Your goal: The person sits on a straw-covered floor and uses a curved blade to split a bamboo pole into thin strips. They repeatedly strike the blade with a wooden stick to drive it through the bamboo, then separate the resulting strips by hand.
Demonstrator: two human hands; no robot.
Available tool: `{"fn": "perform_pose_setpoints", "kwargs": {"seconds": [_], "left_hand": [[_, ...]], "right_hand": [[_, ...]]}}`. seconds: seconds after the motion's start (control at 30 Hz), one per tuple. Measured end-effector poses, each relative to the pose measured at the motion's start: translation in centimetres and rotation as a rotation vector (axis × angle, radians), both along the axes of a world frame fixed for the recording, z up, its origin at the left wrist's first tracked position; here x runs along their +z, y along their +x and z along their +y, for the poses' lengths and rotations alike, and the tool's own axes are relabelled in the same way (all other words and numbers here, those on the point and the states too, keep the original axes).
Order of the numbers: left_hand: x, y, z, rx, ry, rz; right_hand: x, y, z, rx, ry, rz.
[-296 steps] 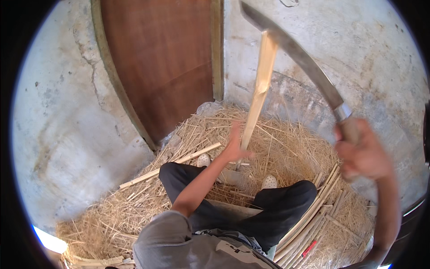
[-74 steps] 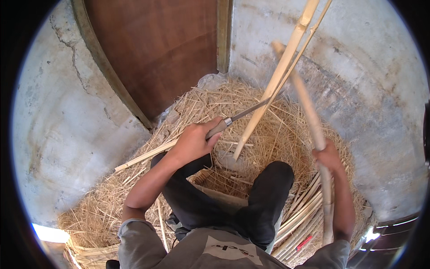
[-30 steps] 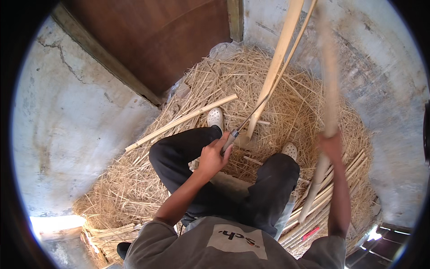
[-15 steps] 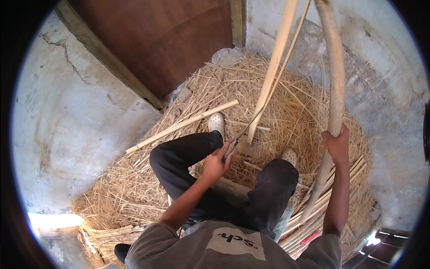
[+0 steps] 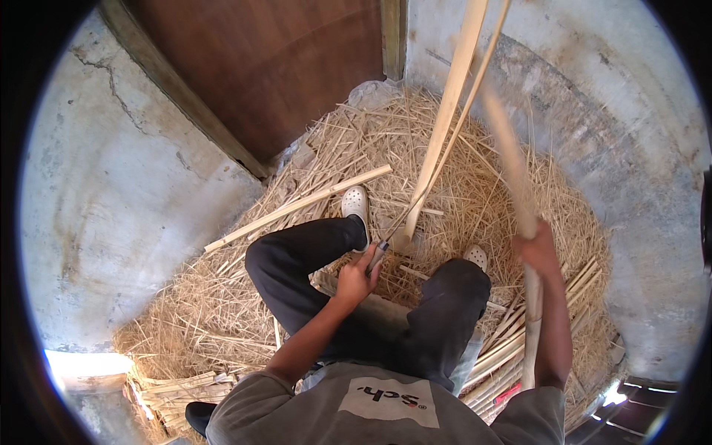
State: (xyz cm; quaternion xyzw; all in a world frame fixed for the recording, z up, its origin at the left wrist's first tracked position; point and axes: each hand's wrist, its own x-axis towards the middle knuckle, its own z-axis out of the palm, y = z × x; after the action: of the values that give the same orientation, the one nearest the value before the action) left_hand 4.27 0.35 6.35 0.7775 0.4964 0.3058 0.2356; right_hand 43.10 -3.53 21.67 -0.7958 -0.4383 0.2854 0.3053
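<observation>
My left hand (image 5: 356,280) is closed round the handle of a long narrow-bladed knife (image 5: 379,254). Its blade slants up and right to a standing pale strip of split bamboo or wood (image 5: 446,119). A thinner strip (image 5: 479,80) parts from that piece above the blade, and the two come together near it. Over on the right, my right hand (image 5: 540,252) grips a long, slightly curved wooden stick (image 5: 510,156) partway along its length. The stick's upper part is blurred by motion and leans toward the strips; its lower end lies beside my forearm.
Straw-like shavings (image 5: 200,304) cover the floor around my shoes (image 5: 355,202). A loose strip (image 5: 297,208) lies left of my foot. Bundled strips (image 5: 497,363) and a red object (image 5: 507,393) lie at lower right. Walls (image 5: 133,185) and a brown door (image 5: 282,74) surround the spot.
My right hand has moved left and slightly down; the stick's top has swung down and left toward the strips. My left hand and the knife have barely shifted.
</observation>
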Motion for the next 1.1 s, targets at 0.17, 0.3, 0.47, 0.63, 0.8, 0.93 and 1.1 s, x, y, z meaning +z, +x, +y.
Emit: {"fn": "perform_pose_setpoints", "kwargs": {"seconds": [0.17,0.3,0.47,0.63,0.8,0.93,1.1], "left_hand": [[0.2,-0.4,-0.8,-0.001,0.017,-0.055],[0.4,-0.1,-1.4,0.012,0.019,-0.042],[-1.6,-0.2,0.4,0.079,0.053,-0.109],[-0.8,0.1,-0.5,0.055,-0.039,-0.061],[-1.6,0.8,-2.3,0.025,0.022,-0.058],[-2.0,0.8,-2.8,0.036,0.001,-0.029],[-1.6,0.2,-3.7,0.037,-0.007,-0.044]], "right_hand": [[2.1,-0.6,1.5,-0.112,0.128,0.058],[-14.8,-4.0,0.2,0.148,-0.248,-0.226],[-15.5,-3.1,2.0,0.235,-0.175,-0.184],[3.5,-2.7,2.9,-0.006,-0.035,-0.023],[3.1,-0.4,3.8,-0.099,0.233,-0.013],[3.6,-3.1,3.8,-0.062,0.259,0.056],[7.9,-1.4,3.0,-0.036,0.300,0.057]]}}
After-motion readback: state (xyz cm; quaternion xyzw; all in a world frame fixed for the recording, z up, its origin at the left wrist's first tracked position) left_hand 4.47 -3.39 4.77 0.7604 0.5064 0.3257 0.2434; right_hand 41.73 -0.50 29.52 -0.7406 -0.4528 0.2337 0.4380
